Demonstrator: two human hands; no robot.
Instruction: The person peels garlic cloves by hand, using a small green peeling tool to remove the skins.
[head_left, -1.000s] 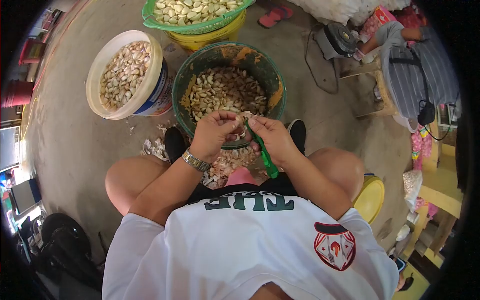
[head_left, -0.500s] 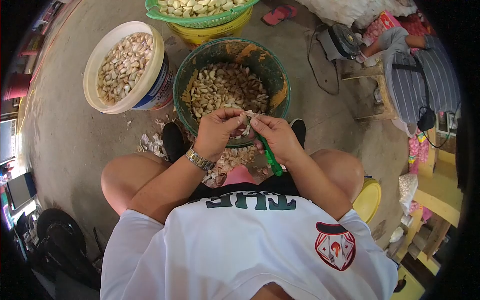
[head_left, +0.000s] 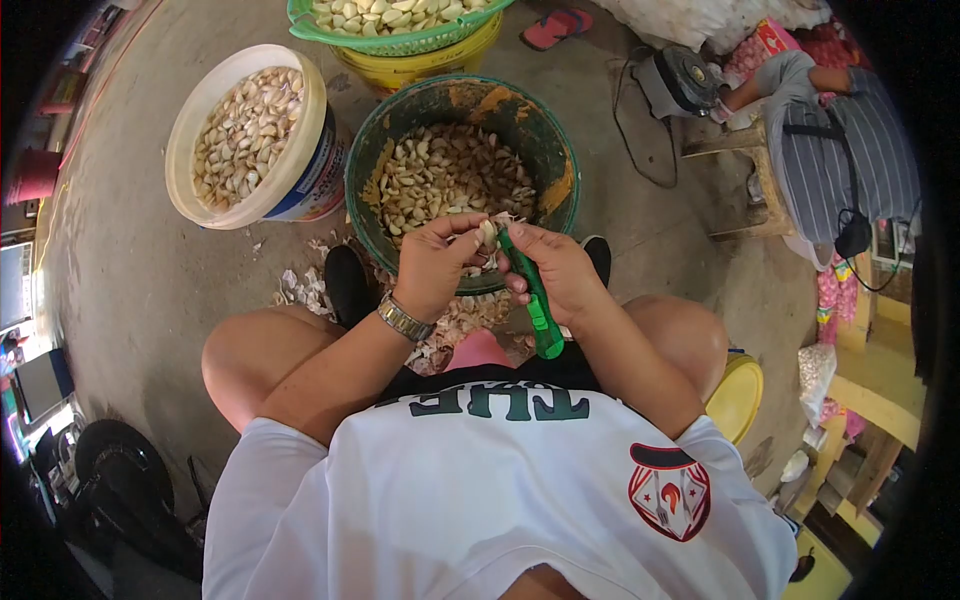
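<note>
My left hand (head_left: 437,265) pinches a pale garlic clove (head_left: 488,234) between thumb and fingertips. Close beside it, my right hand (head_left: 553,265) is wrapped round a green utility knife (head_left: 541,315), its handle end pointing down toward my lap. A bit of papery skin (head_left: 504,219) shows at the right fingertips. Both hands are over the near rim of a dark green tub (head_left: 362,165), which holds many garlic cloves (head_left: 455,180). The knife's blade is not clearly visible.
A white bucket (head_left: 180,150) of unpeeled cloves stands left of the tub. Behind it, a green basket (head_left: 400,45) of peeled cloves rests on a yellow bucket (head_left: 425,70). Garlic skins (head_left: 465,325) litter the floor. Another person (head_left: 850,150) sits at right near a fan-like appliance (head_left: 680,82).
The right hand has turned the knife so more of its handle shows. The clove in the left hand is now more exposed, and the fingertips have drawn slightly apart.
</note>
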